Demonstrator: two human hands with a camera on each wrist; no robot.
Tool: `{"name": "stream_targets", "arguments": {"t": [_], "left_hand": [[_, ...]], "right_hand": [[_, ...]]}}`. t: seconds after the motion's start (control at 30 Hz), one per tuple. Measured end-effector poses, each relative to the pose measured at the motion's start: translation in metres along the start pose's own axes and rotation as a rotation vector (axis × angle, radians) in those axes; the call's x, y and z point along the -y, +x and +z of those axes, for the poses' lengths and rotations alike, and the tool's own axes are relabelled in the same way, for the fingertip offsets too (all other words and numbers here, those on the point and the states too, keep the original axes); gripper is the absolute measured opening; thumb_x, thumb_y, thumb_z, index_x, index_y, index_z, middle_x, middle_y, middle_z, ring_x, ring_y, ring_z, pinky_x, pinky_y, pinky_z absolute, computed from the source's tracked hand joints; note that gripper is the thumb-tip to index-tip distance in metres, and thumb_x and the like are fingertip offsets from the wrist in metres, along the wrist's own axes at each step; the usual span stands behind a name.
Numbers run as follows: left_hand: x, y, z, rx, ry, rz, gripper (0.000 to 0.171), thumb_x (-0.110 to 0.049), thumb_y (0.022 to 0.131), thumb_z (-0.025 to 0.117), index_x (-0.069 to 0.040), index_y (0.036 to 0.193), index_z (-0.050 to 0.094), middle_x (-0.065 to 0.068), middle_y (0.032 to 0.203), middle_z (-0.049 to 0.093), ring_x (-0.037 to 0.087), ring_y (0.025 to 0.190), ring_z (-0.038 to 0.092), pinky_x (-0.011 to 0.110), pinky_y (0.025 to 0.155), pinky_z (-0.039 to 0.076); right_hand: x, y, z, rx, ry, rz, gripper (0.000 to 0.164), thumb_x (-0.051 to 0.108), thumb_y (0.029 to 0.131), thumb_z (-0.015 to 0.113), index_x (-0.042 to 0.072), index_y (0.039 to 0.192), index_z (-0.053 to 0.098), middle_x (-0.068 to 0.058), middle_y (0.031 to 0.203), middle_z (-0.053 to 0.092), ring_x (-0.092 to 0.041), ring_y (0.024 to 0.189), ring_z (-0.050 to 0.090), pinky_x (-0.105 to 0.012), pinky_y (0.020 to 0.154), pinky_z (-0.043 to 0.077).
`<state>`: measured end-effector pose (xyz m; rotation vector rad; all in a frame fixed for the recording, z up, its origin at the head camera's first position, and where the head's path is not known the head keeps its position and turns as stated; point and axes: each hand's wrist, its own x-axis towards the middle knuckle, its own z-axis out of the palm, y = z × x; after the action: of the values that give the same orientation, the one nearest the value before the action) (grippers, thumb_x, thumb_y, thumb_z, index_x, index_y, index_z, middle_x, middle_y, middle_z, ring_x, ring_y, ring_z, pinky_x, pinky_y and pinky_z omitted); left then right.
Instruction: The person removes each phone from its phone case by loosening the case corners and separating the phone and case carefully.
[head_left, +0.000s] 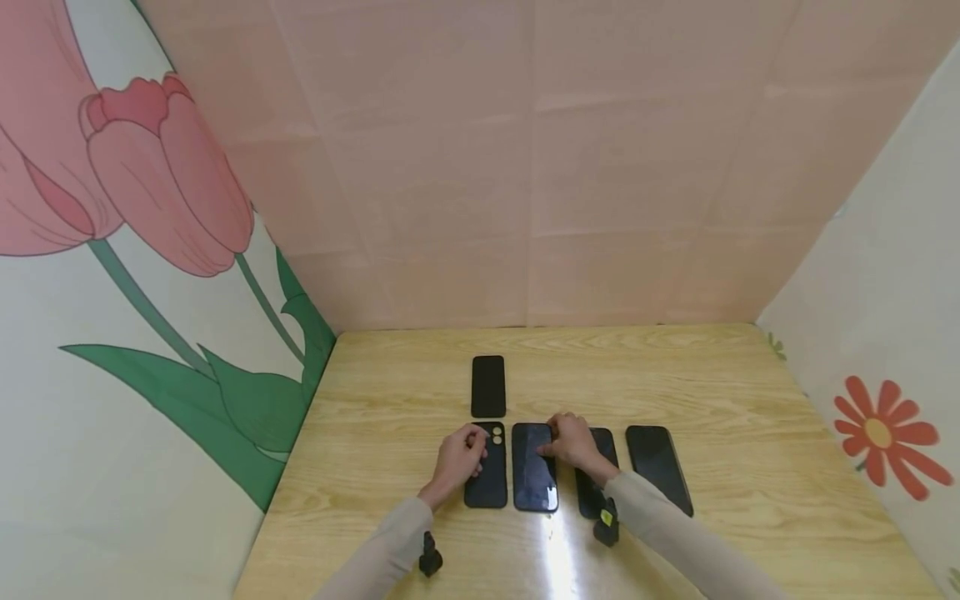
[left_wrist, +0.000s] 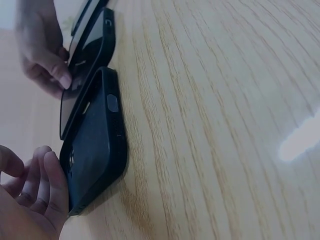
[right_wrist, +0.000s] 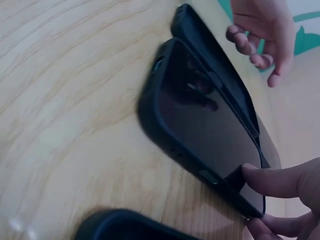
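Note:
My right hand (head_left: 573, 442) pinches the upper right edge of a phone in a black case (head_left: 535, 479), its screen facing up. In the right wrist view the thumb (right_wrist: 272, 180) lies on the screen's edge, with fingers below at the side. To its left is an empty black phone case (head_left: 487, 483), inner side up, with camera cutouts at the top. My left hand (head_left: 459, 457) is over that case's left side, fingers loosely bent and holding nothing. In the left wrist view its fingertips appear right by the case's edge (left_wrist: 117, 140).
A dark phone (head_left: 488, 387) lies behind the empty case. Under my right forearm is another black case (head_left: 606, 446), partly covered. A dark phone-shaped slab (head_left: 660, 467) lies farther right. The wooden table (head_left: 375, 400) meets a pink backdrop and two printed side walls.

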<state>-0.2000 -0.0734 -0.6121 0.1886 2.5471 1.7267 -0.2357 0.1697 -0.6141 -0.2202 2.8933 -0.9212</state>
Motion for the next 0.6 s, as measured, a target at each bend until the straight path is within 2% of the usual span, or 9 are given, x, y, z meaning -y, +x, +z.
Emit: {"name": "stream_targets", "arguments": {"t": [0.13,0.23,0.47,0.6], "left_hand": [[0.000,0.000,0.001,0.008,0.001,-0.003,0.022,-0.015,0.103,0.054,0.002,0.107,0.067,0.004,0.072,0.064,0.009,0.047,0.055,0.024,0.044,0.050],[-0.001,0.000,0.003,0.011,0.001,-0.006,0.022,-0.015,0.103,0.054,0.002,0.107,0.067,0.002,0.072,0.064,0.009,0.048,0.055,0.025,0.044,0.050],[-0.001,0.000,0.003,0.020,-0.013,-0.013,0.023,-0.017,0.104,0.053,0.001,0.107,0.067,0.002,0.073,0.064,0.010,0.049,0.056,0.025,0.045,0.051],[0.001,0.000,0.004,0.027,-0.022,-0.012,0.024,-0.018,0.104,0.054,0.003,0.107,0.066,0.003,0.073,0.064,0.009,0.048,0.056,0.025,0.045,0.051]], "right_hand": [[0.001,0.001,-0.003,-0.005,0.105,0.058,0.047,0.013,0.062,0.095,-0.004,0.098,0.070,-0.005,0.081,0.062,-0.022,0.076,0.054,-0.038,0.069,0.049],[0.001,0.000,-0.007,0.005,0.183,0.105,0.056,0.010,0.062,0.094,-0.005,0.107,0.065,-0.007,0.088,0.061,-0.023,0.080,0.054,-0.040,0.073,0.050],[0.005,-0.004,-0.013,0.066,0.407,0.175,0.053,-0.001,0.070,0.087,-0.001,0.110,0.053,-0.016,0.101,0.058,-0.028,0.087,0.054,-0.039,0.070,0.048],[0.006,-0.006,-0.013,0.074,0.489,0.149,0.045,-0.002,0.079,0.080,-0.001,0.112,0.050,-0.018,0.100,0.058,-0.028,0.083,0.054,-0.036,0.065,0.046]]}}
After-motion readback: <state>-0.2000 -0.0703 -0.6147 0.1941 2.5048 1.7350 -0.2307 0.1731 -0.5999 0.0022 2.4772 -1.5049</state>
